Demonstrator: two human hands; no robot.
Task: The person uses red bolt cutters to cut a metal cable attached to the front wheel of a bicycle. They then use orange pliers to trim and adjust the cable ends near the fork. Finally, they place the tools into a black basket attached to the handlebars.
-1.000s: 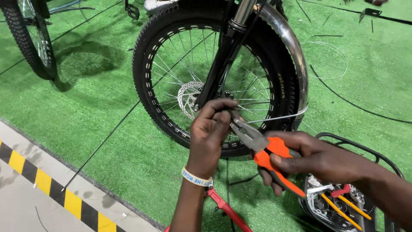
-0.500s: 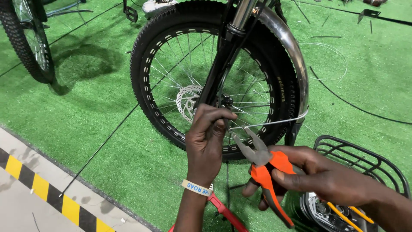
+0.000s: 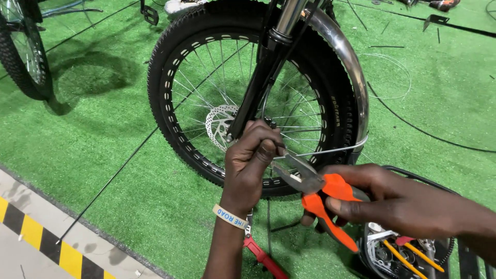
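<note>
A bicycle front wheel with a fat black tyre, spokes and a silver disc rotor stands on green turf, held by a black fork under a chrome mudguard. My left hand pinches something small at the lower fork end near the axle. A thin silver mudguard stay runs from there to the mudguard. My right hand grips orange-handled pliers, whose jaws sit just beside my left fingers at the stay's end. What the jaws bite is hidden.
A black wire basket with yellow-handled tools lies at the lower right. A red-handled tool lies under my left wrist. Another bicycle wheel stands at the far left. A yellow-black striped floor edge runs along the lower left. Loose cables cross the turf.
The pliers dipped low and came back up toward the fork end, their jaws now next to my left fingers. My left hand has stayed at the axle.
</note>
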